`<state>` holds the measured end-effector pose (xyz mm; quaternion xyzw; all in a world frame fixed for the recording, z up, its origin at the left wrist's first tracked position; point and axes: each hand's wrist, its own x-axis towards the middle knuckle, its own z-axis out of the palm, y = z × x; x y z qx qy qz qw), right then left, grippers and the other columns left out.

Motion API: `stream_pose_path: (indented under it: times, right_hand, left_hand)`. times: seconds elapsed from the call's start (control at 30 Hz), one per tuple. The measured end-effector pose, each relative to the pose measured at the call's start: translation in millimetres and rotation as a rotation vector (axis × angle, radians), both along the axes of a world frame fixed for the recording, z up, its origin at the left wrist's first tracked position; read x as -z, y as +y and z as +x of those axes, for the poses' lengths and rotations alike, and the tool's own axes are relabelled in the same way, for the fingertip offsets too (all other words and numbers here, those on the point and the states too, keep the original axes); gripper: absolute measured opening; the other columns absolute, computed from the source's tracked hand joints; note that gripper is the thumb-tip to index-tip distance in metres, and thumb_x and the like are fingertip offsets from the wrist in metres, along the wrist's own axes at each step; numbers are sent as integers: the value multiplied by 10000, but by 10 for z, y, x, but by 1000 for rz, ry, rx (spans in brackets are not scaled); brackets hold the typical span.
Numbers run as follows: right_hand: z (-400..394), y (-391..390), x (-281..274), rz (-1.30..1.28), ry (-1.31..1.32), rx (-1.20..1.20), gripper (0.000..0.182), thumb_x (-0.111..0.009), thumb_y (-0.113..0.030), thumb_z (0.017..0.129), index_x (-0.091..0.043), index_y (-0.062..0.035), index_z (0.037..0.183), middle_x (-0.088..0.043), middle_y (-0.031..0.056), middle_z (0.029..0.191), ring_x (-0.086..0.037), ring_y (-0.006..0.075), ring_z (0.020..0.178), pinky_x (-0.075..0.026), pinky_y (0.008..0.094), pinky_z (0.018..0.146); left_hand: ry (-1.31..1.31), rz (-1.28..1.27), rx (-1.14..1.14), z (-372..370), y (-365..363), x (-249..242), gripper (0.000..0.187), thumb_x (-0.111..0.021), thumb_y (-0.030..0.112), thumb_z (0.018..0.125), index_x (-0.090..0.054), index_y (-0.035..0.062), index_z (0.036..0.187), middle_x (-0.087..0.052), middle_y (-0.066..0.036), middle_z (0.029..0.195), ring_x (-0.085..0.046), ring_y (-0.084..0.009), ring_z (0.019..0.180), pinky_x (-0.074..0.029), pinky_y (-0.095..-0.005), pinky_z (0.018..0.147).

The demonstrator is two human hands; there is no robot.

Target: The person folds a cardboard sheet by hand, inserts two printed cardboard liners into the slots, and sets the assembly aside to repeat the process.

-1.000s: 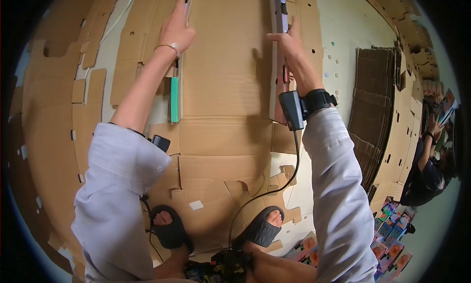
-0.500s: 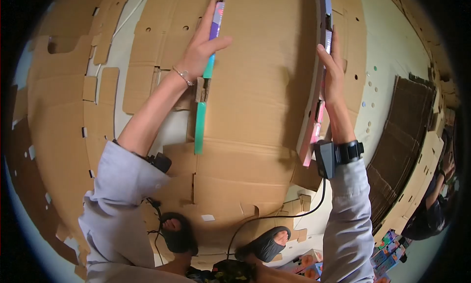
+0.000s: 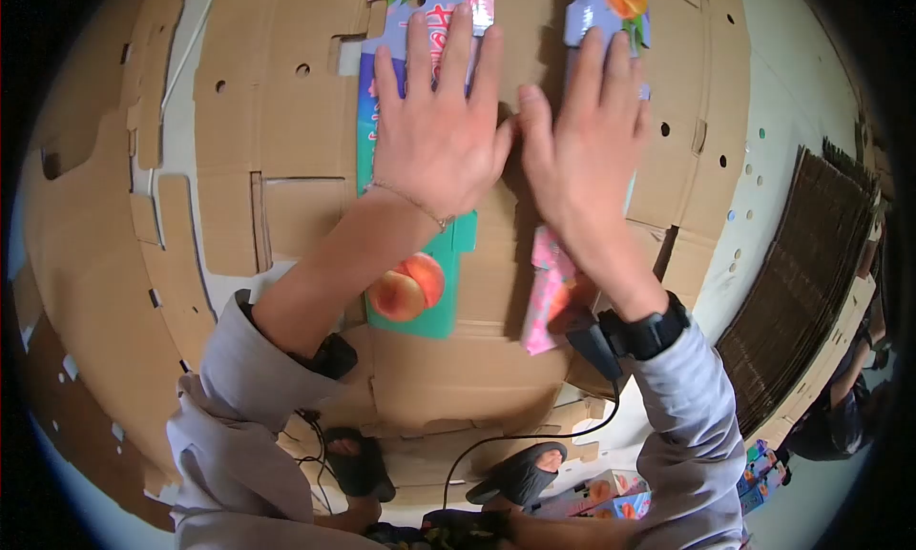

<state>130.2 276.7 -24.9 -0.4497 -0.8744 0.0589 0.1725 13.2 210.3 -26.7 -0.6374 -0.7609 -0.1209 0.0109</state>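
A large brown cardboard sheet (image 3: 506,292) lies in front of me. Along its left side is a printed cardboard flap (image 3: 420,321), purple and green with peaches on it. My left hand (image 3: 434,140) lies on this flap, palm down with fingers spread. Opposite it is a second printed flap (image 3: 546,307), lilac and pink with peach pictures. My right hand (image 3: 592,149) rests on that one, fingers stretched out and thumb apart. My thumbs nearly meet over the middle. Both hands hide much of the prints.
More brown cardboard (image 3: 105,197) spreads to the left. A dark ribbed stack of cardboard (image 3: 801,283) lies at the right. Printed peach cartons (image 3: 596,498) are at the lower right, and another person (image 3: 844,407) is at the right edge. A black cable (image 3: 534,435) runs from my right wrist.
Both printed flaps stood edge-up between my fingers and thumbs; they now lean inward with their printed faces showing. My hands have moved toward each other and turned palm down.
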Motion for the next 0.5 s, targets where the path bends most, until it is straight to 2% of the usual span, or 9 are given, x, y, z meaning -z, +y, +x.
stream_pose_path:
  times: [0.07, 0.2, 0.3, 0.5]
  right_hand:
    - [-68, -30, 29, 29, -121, 4, 679, -527, -393, 843, -361, 33, 1345, -306, 297, 1398, -276, 479, 1281, -200, 621, 1006]
    - [-69, -14, -53, -40, -137, 17, 674, -517, -396, 845, -366, 13, 1360, -269, 290, 1428, -242, 470, 1313, -181, 628, 1015]
    - [-94, -15, -80, -65, -153, 33, 670, -516, -394, 843, -371, 5, 1361, -259, 281, 1440, -233, 464, 1323, -173, 632, 1020]
    - [-114, 10, -83, -26, -181, 70, 658, -511, -378, 829, -377, -22, 1366, -284, 260, 1439, -269, 437, 1317, -198, 607, 1027]
  left_hand:
    - [24, -16, -17, 27, 33, 55, 598, -521, 317, 849, -387, 46, 1364, -294, -193, 1453, -268, -435, 1319, -217, -621, 1021]
    - [47, -56, -31, -9, 49, -17, 546, -445, 326, 888, -404, 54, 1360, -296, -175, 1459, -256, -430, 1328, -205, -628, 1022]
    - [28, -36, -49, -9, 57, -39, 542, -455, 339, 894, -418, 58, 1356, -287, -180, 1465, -281, -420, 1322, -210, -614, 1029]
    - [-11, -138, -75, -12, 70, -67, 573, -425, 397, 912, -382, 77, 1384, -244, -150, 1491, -211, -388, 1363, -176, -598, 1053]
